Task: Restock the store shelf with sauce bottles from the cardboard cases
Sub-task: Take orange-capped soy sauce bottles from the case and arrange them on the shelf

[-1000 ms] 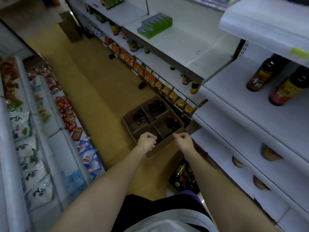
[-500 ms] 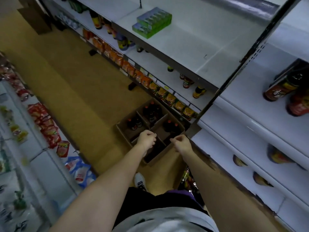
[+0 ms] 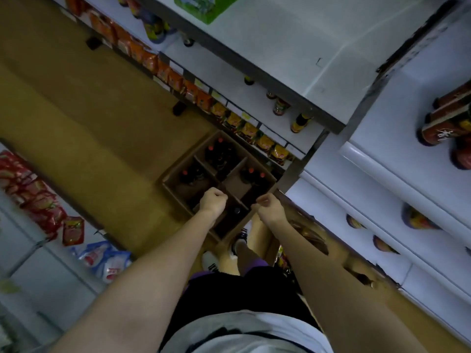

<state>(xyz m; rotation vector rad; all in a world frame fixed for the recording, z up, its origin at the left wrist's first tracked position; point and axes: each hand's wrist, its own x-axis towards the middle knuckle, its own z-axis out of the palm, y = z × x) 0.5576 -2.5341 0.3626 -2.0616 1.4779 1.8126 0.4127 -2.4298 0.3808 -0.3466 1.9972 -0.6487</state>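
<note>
Aisle floor (image 3: 89,123) bears the cardboard case (image 3: 219,184); both fists (left hand (image 3: 213,203), right hand (image 3: 269,207)) curled, grip empty.

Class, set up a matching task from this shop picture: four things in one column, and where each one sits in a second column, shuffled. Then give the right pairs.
Things:
1. cardboard case
2. green pack
3. red-labelled bottles
4. orange packets

Places:
A. lying on a white shelf at the far right
B. on the floor, under both hands
C. hanging in a row along the shelf's front edge
D. on the top shelf, at the upper edge of the picture

Pairs: 1-B, 2-D, 3-A, 4-C

The left hand and right hand are both curled above the case.
</note>
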